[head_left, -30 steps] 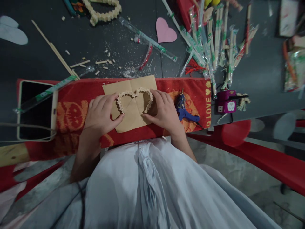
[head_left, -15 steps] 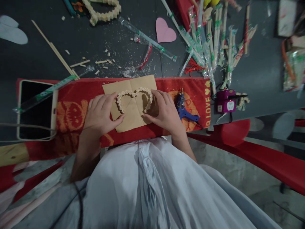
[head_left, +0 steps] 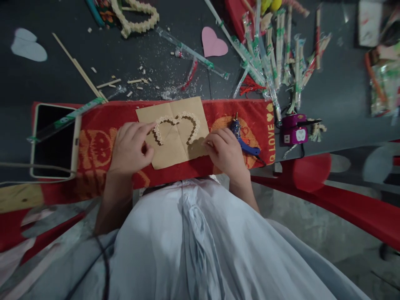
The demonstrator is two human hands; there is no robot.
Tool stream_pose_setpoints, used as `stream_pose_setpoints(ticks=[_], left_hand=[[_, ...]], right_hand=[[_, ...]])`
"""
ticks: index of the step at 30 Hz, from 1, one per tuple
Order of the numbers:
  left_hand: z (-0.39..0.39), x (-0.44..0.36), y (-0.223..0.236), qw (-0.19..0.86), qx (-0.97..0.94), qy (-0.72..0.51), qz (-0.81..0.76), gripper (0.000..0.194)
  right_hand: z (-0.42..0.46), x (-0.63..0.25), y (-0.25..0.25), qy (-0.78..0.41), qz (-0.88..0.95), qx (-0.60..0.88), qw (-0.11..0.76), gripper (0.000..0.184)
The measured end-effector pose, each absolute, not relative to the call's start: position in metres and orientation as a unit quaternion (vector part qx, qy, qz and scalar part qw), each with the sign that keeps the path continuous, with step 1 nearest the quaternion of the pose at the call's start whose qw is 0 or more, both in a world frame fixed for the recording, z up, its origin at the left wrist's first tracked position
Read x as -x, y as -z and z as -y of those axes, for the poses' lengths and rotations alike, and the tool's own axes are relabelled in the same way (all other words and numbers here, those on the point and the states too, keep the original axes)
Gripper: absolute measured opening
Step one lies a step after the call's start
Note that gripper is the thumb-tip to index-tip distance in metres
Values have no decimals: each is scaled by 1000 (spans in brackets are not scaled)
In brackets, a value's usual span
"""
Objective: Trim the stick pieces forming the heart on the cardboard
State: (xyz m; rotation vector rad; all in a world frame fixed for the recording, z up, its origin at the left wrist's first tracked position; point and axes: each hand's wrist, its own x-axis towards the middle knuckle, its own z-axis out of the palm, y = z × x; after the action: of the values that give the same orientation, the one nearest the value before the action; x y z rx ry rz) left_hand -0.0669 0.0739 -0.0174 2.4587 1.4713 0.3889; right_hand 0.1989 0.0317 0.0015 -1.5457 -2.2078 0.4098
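Observation:
A heart-shaped outline made of short pale wooden stick pieces (head_left: 196, 122), with a gap at its lower end, lies on a creased brown paper sheet (head_left: 175, 156). My left hand (head_left: 131, 143) rests at the paper's left side, its index fingertip at the outline's left curve and its thumb apart from the fingers. At the right edge of the paper is my right hand (head_left: 227, 151), fingers bent and drawn together with the thumb; whatever may be between them is hidden. Just beyond it lies a blue glue gun (head_left: 248, 146).
A red patterned towel (head_left: 93, 141) lies under the paper. On it, at left, is a tablet (head_left: 51, 152) with a plastic sleeve across it. Stick scraps, a pink paper heart (head_left: 214, 42), wrapped chopsticks (head_left: 278, 46) and a purple plug adapter (head_left: 293, 130) are on the dark table.
My right hand has moved right, away from the outline, and its fingers have closed. The left thumb has drawn back from the outline. The outline stays on the paper.

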Motion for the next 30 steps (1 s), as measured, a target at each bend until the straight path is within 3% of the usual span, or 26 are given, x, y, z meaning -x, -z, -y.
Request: stream_pose_setpoints(ticks=[18,24,30], left_hand=[[-74,71,37,129,-768,-242,-579,28],[-73,69,29,136,-774,-217,-579,26],[-78,70,0,147,-830,-108,-527,32]], right_hand=[[-25,-134,1,-193,795,575,29,37],[-25,-121,5,-189,766,615,0,33],[-29,-106,11,-179,754,633,5,33]])
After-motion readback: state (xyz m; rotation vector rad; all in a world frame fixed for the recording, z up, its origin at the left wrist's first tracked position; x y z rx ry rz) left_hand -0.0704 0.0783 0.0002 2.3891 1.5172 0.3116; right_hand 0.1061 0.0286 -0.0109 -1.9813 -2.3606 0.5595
